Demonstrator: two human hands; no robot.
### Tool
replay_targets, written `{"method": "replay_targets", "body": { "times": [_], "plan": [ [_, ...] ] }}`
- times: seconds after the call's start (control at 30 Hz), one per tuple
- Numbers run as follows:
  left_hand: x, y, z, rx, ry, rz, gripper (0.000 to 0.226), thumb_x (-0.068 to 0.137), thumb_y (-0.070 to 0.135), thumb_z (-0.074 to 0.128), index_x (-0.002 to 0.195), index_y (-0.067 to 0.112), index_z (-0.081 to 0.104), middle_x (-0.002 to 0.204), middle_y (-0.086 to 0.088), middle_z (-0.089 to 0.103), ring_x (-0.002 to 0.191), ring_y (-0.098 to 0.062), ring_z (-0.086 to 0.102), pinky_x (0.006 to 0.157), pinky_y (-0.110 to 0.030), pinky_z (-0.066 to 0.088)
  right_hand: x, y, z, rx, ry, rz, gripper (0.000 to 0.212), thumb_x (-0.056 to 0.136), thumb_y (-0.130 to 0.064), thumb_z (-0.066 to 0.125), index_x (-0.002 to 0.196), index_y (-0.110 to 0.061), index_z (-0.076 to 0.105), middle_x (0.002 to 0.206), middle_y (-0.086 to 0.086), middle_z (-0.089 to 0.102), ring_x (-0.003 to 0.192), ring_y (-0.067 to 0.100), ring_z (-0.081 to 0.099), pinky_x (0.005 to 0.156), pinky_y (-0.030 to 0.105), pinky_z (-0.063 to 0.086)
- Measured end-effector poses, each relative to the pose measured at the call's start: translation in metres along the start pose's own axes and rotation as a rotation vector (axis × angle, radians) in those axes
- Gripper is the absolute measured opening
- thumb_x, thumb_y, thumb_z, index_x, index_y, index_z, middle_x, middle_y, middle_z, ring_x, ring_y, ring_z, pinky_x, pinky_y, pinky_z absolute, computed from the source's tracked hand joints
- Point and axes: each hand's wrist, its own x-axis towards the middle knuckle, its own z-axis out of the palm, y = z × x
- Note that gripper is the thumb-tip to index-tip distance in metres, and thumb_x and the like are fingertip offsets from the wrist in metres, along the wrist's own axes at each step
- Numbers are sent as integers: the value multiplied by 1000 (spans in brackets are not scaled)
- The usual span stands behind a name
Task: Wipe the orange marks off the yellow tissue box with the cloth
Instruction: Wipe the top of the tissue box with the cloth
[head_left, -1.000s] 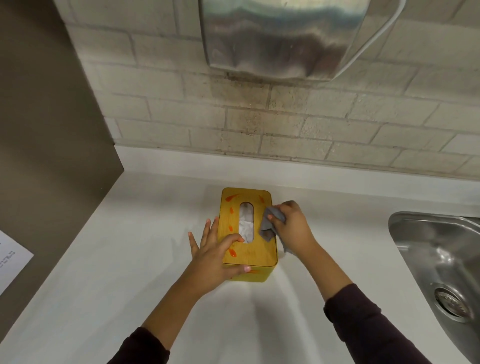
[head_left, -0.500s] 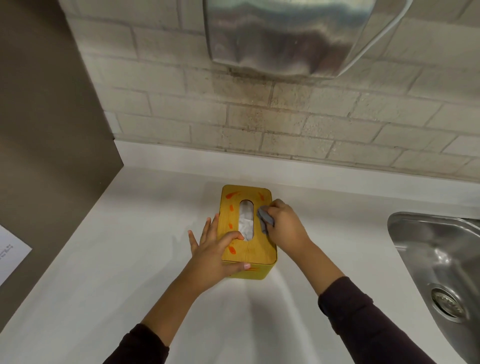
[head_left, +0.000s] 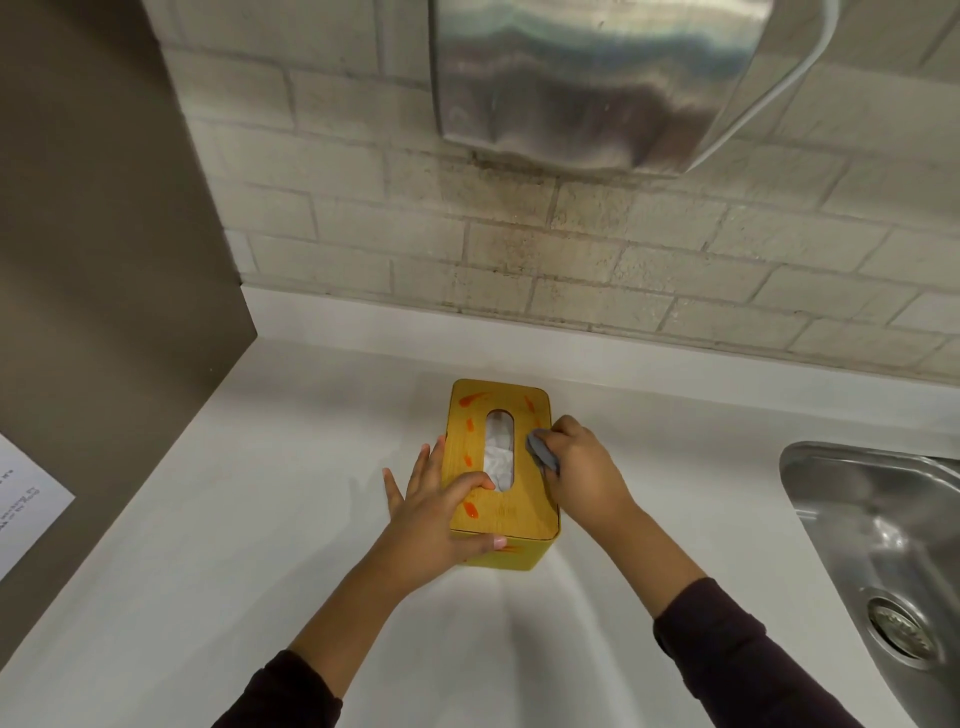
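Note:
The yellow tissue box (head_left: 519, 512) stands on the white counter (head_left: 260, 545), with white tissue showing in its oval slot. Orange marks (head_left: 470, 402) run along the lid's left side, the far right corner and the front face. My left hand (head_left: 441, 525) grips the box's near left corner, thumb on the front face and index finger on the lid. My right hand (head_left: 587, 467) presses a bunched grey cloth (head_left: 543, 452) on the lid's right edge, beside the slot.
A steel sink (head_left: 872, 545) is set into the counter at the right. A steel dispenser (head_left: 587, 78) hangs on the brick wall above the box. A brown panel (head_left: 104, 260) with a paper sheet (head_left: 21, 504) closes off the left side.
My right hand slid the cloth from the lid's right edge in toward the slot, then a little nearer me. My left hand kept its hold on the box.

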Motion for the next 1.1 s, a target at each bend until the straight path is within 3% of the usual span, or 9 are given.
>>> {"method": "replay_targets", "body": {
  "times": [0.1, 0.23, 0.33, 0.47, 0.57, 0.67, 0.87, 0.97, 1.1],
  "plan": [
    [0, -1, 0, 27, 4, 12, 66, 60, 84, 47, 118, 56, 33, 158, 3, -8, 145, -23, -14, 107, -56, -20, -14, 1, -10, 49, -75, -143, 24, 86, -4, 57, 107, -8, 67, 97, 15, 60, 87, 28, 57, 73, 32, 49],
    [0, -2, -1, 33, 4, 24, 70, 57, 88, 41, 119, 56, 34, 158, 1, -7, 145, -24, -14, 107, -57, -19, -15, 18, -40, 73, -247, -191, 18, 81, 1, 58, 89, -8, 71, 85, 12, 63, 78, 19, 59, 73, 28, 48],
    [-1, -1, -1, 20, 5, 25, 76, 52, 93, 33, 118, 56, 33, 158, 2, -8, 145, -24, -15, 106, -56, -20, 2, 31, -45, 7, -95, -48, 15, 84, 0, 55, 71, -1, 63, 72, 14, 59, 75, 23, 54, 67, 33, 46],
    [0, -2, -1, 48, -4, 16, 76, 51, 94, 31, 118, 58, 30, 158, 3, -9, 145, -23, -15, 107, -57, -20, 26, 17, -33, 277, 13, 149, 32, 88, 2, 48, 58, 8, 58, 54, 10, 57, 72, 11, 53, 70, 21, 40],
    [1, -1, -1, 50, -11, 15, 72, 55, 90, 37, 119, 56, 32, 158, 2, -9, 145, -24, -14, 107, -58, -19, 38, 7, -17, 309, 9, 186, 26, 82, 7, 52, 58, -1, 55, 70, 12, 53, 73, 17, 51, 64, 19, 32],
    [1, -1, -1, 53, -2, 12, 71, 57, 89, 39, 119, 55, 33, 158, 1, -8, 145, -24, -14, 107, -58, -19, 38, 2, -4, 254, 1, 174, 12, 82, 5, 54, 73, 9, 61, 88, 23, 57, 80, 32, 55, 59, 18, 28],
    [0, -1, 0, 67, 6, 14, 73, 56, 91, 36, 120, 55, 33, 158, 1, -8, 145, -25, -12, 107, -58, -18, 31, 13, 0, 206, 11, 143, 13, 84, -1, 55, 81, 2, 67, 90, 21, 61, 82, 31, 59, 64, 24, 38],
    [1, -1, 0, 56, 3, 11, 71, 57, 89, 39, 119, 55, 34, 158, 1, -8, 145, -25, -12, 107, -59, -16, 33, 12, 1, 173, 71, 143, 15, 87, -5, 55, 85, -2, 70, 92, 19, 62, 82, 31, 60, 62, 20, 34],
    [0, -1, 0, 62, 13, 11, 73, 55, 90, 36, 119, 54, 34, 158, 1, -6, 145, -25, -11, 108, -60, -15, 24, 9, 2, 199, 20, -7, 19, 86, -3, 57, 97, -8, 71, 101, 17, 65, 90, 29, 61, 74, 26, 46]
  ]
}}
